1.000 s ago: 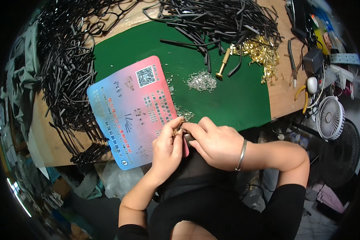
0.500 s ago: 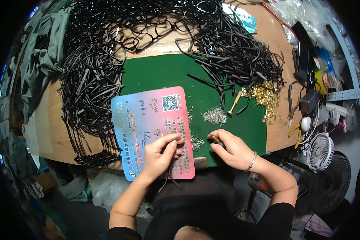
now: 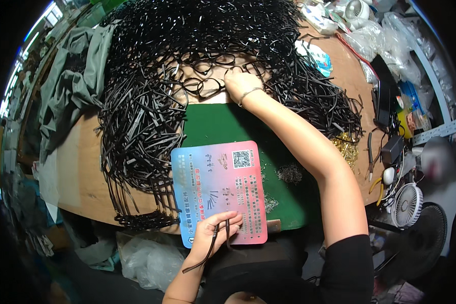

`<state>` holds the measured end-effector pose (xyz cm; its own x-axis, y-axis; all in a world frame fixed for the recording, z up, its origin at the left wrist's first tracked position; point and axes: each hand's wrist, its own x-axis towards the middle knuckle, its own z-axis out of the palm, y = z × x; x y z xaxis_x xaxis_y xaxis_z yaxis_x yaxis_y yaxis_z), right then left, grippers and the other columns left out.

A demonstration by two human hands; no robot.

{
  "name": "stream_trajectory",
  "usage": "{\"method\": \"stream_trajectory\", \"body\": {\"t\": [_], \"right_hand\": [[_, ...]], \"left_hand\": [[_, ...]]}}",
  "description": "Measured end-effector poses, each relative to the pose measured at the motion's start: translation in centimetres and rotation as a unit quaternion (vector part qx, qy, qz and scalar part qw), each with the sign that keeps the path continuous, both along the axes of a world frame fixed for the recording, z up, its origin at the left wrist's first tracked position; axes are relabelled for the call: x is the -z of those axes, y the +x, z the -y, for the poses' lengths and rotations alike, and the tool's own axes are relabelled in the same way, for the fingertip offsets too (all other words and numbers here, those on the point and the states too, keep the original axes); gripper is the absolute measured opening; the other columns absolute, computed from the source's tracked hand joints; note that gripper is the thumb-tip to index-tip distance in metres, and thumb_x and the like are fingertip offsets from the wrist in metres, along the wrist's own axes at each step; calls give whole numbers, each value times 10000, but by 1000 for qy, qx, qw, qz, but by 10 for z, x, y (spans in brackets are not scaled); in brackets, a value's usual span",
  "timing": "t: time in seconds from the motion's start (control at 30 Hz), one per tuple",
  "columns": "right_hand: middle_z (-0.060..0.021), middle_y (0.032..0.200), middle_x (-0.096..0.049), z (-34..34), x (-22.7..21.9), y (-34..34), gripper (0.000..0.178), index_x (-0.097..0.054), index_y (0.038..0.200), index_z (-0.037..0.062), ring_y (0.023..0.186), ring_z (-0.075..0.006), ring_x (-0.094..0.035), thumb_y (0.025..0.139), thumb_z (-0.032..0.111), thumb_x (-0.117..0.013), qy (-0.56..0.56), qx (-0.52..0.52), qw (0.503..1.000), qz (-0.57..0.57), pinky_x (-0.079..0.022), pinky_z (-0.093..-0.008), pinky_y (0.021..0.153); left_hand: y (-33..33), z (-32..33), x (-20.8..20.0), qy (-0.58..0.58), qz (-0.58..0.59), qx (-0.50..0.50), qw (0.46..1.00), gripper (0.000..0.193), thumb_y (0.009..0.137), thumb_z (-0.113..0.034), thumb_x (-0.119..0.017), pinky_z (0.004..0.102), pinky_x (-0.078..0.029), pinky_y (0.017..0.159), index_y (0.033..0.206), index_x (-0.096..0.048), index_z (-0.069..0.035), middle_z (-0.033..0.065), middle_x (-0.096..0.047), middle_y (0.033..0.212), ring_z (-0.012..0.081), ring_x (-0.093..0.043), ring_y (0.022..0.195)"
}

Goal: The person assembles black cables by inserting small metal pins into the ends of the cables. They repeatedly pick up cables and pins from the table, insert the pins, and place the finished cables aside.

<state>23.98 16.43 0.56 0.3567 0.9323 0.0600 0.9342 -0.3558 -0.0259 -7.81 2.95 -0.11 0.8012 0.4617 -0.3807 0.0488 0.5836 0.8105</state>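
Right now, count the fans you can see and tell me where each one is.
3: a white fan at the lower right, a larger black fan below it, and another white one near the top right. Clutter may hide more.

Two thin dark strips (image 3: 206,259) dangle from the left hand (image 3: 210,235) while black eyeglass frames (image 3: 200,91) lie beside the right hand (image 3: 243,85).

Grey-green cloth (image 3: 68,96) far left; white fan (image 3: 406,205) near black fan (image 3: 426,238), right.
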Motion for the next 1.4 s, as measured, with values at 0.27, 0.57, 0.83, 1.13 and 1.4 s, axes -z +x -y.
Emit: {"method": "stream_trajectory", "body": {"t": [0.27,0.57,0.83,1.13,1.4], "right_hand": [[-204,725,-577,99,-51,-42,177,-526,812,0,713,-392,-590,790,175,-542,7,-51,993,-106,-493,-449,651],[-161,644,-590,277,-44,-109,222,-604,819,-1,597,-314,-606,793,219,-615,-132,9,835,-534,-477,-369,564],[-178,748,-633,290,-13,-140,273,-550,969,0,683,-323,-636,790,199,-606,-95,20,822,-561,-506,-387,657],[-159,818,-565,287,-23,-112,412,-469,1178,68,635,-332,-608,824,233,-601,-29,-54,926,-372,-514,-407,574],[-152,867,-505,296,-18,-114,461,-443,1222,69,672,-311,-607,818,221,-605,-20,-49,942,-330,-514,-389,570]], "left_hand": [[33,-8,3,374,-170,108,905,194,891,-140,-549,306,-517,599,915,-608,43,162,-651,736,212,-663,654],[18,0,16,561,-152,-7,814,118,796,-52,-633,337,-463,653,879,-600,25,155,-612,793,286,-599,713],[45,23,10,214,-164,-94,958,115,933,-84,-492,190,-471,507,1007,-465,1,62,-570,809,70,-555,568],[53,32,11,302,-151,-102,936,83,912,-23,-507,225,-517,611,978,-530,21,73,-600,838,102,-611,698],[54,24,5,582,-151,29,798,321,691,181,-497,317,-503,666,958,-556,14,145,-593,843,270,-620,744]]}}
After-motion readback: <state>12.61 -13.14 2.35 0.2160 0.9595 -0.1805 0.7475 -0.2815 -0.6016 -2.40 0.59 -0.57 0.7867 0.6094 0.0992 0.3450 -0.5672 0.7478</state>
